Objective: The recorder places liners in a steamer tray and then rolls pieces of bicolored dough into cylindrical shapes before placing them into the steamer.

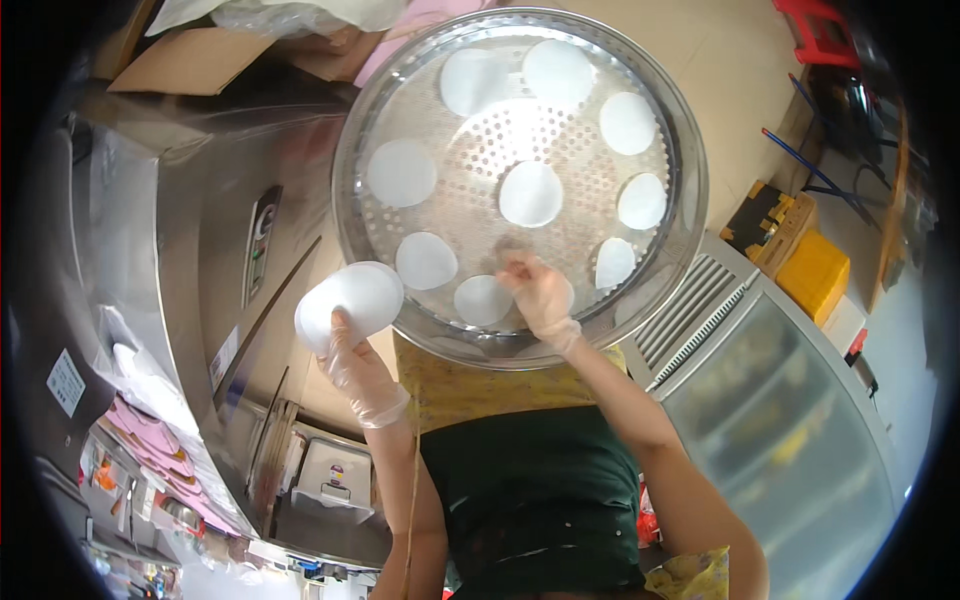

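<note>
A stack of thin round white sheets (350,308), probably paper liners, is pinched in my gloved left hand (352,362), thumb on top, just outside the steamer's lower left rim. My gloved right hand (541,297) hovers over the lower part of a large round metal steamer tray (352,190) with a perforated bottom. Its fingers look curled, but motion smears the tips, so I cannot tell if anything is in them. Beside those fingers lies one white round (483,300). Several more are spread apart over the tray, among them a round (531,194) near the middle.
Left of the tray stands a stainless steel appliance (205,200) with a control panel (262,245). A cardboard flap (190,62) is at the upper left. On the right are a glass-topped cabinet (790,410), a yellow box (812,275) and a red stool (820,30).
</note>
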Tool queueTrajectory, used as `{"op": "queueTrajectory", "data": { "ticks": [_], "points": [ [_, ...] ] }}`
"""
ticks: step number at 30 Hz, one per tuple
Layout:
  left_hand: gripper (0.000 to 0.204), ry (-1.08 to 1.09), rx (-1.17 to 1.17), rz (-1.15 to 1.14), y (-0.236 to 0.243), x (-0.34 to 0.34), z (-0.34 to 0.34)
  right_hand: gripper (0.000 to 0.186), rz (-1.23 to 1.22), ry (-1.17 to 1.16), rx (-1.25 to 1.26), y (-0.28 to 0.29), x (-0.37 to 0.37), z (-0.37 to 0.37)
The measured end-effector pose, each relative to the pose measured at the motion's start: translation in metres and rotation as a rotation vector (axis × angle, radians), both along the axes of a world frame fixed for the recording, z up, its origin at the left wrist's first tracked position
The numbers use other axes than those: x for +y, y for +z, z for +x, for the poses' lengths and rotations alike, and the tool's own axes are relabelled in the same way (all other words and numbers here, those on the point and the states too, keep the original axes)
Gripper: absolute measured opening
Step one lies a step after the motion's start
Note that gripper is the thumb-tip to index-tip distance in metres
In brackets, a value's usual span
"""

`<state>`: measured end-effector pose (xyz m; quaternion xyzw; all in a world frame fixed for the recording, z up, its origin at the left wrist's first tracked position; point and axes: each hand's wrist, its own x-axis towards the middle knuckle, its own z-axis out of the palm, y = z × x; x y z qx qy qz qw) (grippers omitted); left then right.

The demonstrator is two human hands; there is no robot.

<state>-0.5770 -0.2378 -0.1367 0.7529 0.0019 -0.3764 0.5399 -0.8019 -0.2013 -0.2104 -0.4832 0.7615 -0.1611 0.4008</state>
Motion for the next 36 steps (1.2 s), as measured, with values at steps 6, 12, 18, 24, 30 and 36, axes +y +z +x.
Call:
{"op": "queueTrajectory", "data": {
  "ticks": [6, 12, 18, 24, 30, 36],
  "points": [
    [0.045, -0.005, -0.003, -0.031, 0.007, 0.001, 0.010, 0.033, -0.143, -0.030, 0.078, -0.002, -0.067, 0.067],
    [0.045, 0.034, 0.044, -0.005, 0.007, 0.007, 0.015, 0.029, 0.077, -0.382, 0.046, -0.030, -0.126, 0.093],
    [0.041, 0.042, 0.081, -0.004, 0.005, 0.006, 0.016, 0.026, 0.075, -0.475, -0.081, -0.052, -0.147, 0.096],
    [0.040, 0.060, 0.107, -0.005, 0.006, 0.006, 0.021, 0.029, 0.045, -0.367, -0.106, -0.015, -0.125, 0.077],
    [0.038, 0.054, 0.124, -0.012, 0.006, 0.001, 0.018, 0.031, 0.438, 0.028, 0.005, -0.005, -0.065, 0.067],
    [0.037, 0.032, 0.114, -0.018, 0.002, 0.001, 0.017, 0.027, 0.448, -0.093, -0.010, -0.019, -0.082, 0.087]
  ]
}}
